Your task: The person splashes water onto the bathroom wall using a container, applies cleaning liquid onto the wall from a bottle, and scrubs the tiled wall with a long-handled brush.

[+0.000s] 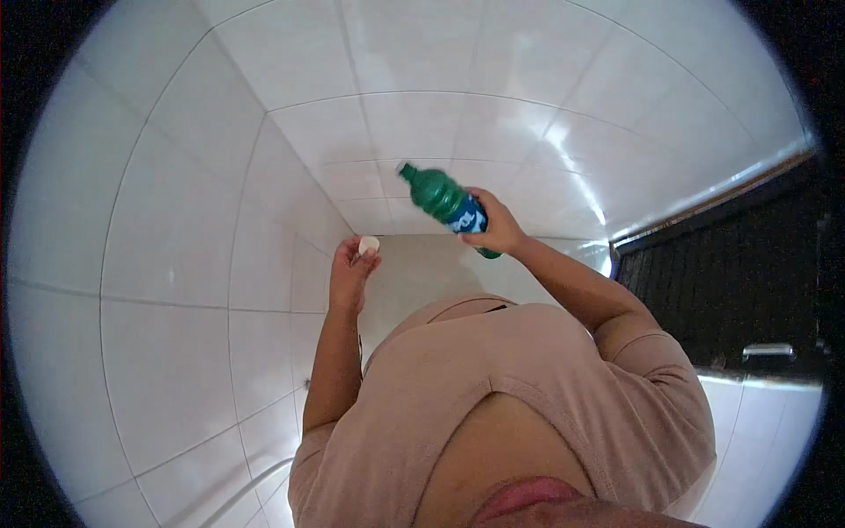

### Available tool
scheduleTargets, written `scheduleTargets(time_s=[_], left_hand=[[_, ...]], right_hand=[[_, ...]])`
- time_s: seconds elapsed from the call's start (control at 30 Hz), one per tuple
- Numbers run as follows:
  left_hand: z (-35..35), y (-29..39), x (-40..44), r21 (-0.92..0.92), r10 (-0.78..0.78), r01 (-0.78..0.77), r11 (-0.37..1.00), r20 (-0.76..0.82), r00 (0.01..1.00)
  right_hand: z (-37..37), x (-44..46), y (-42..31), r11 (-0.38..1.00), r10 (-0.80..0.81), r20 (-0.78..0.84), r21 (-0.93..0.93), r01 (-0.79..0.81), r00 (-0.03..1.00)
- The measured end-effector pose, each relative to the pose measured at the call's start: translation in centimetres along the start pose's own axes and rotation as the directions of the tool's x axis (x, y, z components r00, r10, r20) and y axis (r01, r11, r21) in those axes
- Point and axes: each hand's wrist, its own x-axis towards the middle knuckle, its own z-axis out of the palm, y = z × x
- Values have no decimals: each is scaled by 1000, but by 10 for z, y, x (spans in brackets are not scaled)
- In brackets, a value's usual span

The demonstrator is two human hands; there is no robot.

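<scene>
Appearing slick and squeezable, the bottle (431, 191) is best held low, as wrapped by the right hand (499, 223); the light-looking cap (370, 244) is pinched by the left hand (350, 266).

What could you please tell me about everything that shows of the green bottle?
The green bottle looks like translucent, glossy plastic, with a rounded, ridged upper body and a narrow neck, pale at its tip. A blue label with white lettering wraps its lower part. It is tilted, neck toward the picture's upper left, and the right hand grips it near the base. Whether it is capped is too small to tell.
</scene>
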Motion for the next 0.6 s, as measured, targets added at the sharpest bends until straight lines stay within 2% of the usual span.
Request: scheduleTargets(time_s=[0.03,0.1,0.23,0.3,0.43,0.5,0.53,0.6], left_hand=[[14,7,8,11,-15,15,1000,21,1000],[39,17,19,88,56,-68,994,136,989],[18,40,66,124,40,-61,990,169,985],[33,48,65,311,17,-67,948,161,987],[100,46,20,473,68,-77,877,36,997],[113,51,7,722,140,-60,689,-51,989],[120,52,1,728,154,-46,683,-82,985],[130,50,-22,880,309,-87,468,-71,948]], right_hand=[[-5,-10,6,992,-80,39,-97,84,996],[-14,-27,11,947,-188,109,-242,210,976],[17,2,-3,929,-158,75,-328,174,985],[8,6,-1,909,-168,95,-370,192,981],[-46,-23,4,901,-193,119,-371,224,974],[-61,-21,3,881,-249,193,-361,305,949],[-67,-19,5,882,-271,211,-337,330,939],[-76,-22,8,845,-375,229,-314,432,899]])
